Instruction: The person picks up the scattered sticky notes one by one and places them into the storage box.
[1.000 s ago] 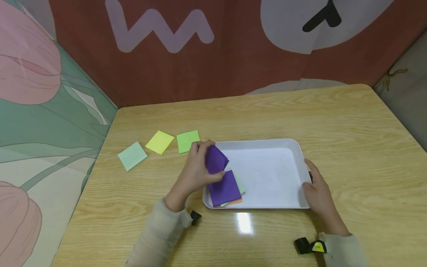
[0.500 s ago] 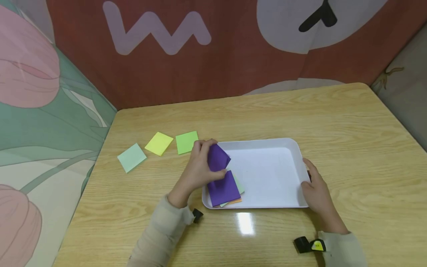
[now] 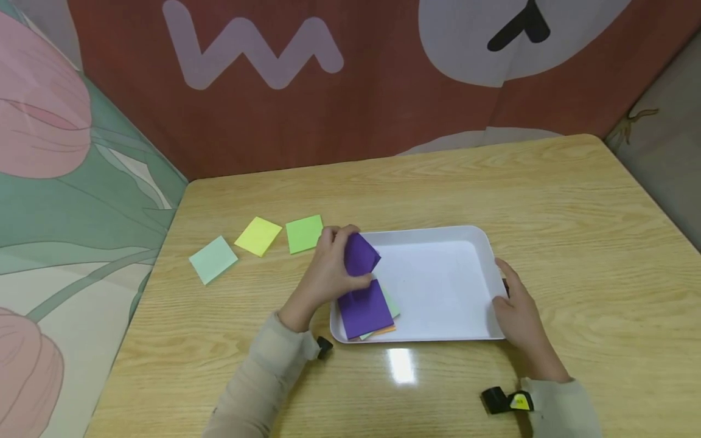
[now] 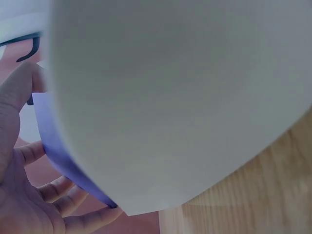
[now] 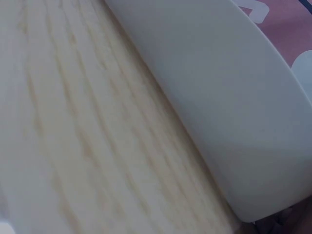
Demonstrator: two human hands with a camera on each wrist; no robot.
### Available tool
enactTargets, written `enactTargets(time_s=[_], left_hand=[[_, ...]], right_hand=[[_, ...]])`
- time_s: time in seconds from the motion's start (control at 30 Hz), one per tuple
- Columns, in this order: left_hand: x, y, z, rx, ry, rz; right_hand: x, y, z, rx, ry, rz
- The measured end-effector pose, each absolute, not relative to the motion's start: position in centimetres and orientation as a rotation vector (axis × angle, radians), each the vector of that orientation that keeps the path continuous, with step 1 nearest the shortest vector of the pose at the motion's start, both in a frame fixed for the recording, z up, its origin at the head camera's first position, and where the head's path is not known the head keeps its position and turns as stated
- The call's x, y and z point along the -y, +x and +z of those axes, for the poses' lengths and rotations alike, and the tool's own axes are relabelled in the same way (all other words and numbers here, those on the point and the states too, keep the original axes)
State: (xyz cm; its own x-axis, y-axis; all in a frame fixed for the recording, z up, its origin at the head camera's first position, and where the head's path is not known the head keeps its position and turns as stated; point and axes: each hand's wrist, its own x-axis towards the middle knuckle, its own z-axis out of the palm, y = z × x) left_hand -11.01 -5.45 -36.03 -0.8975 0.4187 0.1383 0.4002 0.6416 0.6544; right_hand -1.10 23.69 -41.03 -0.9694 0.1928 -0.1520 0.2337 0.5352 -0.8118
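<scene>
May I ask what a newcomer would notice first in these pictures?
Probably the purple paper at the left end of the white tray, held by the left hand. The right hand grips the tray's other end. Mint, yellow and green squares lie on the table left of the tray.

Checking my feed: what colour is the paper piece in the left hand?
Purple; the purple paper piece shows best in the head view.

Head view evenly lit, mostly sharp; white glare reflected on counter (image 3: 575, 213) near tray (image 3: 432, 292). Left wrist view dimmed, pale foreground edge blurred. Right wrist view hazed, soft shadow cast along tray.
</scene>
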Motion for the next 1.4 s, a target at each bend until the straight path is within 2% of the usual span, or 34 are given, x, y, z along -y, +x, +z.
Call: enactTargets(time_s=[0.73,1.4], left_hand=[[4.8,-12.1,-37.0,-2.84,0.791,0.97],[4.0,-13.0,-38.1,-2.99,1.035,0.525]], right_hand=[[-23.6,-1.1,-40.9,-2.702,0.391,-1.449],[-23.7,-1.0,-41.1,-2.717,0.374,-1.465]])
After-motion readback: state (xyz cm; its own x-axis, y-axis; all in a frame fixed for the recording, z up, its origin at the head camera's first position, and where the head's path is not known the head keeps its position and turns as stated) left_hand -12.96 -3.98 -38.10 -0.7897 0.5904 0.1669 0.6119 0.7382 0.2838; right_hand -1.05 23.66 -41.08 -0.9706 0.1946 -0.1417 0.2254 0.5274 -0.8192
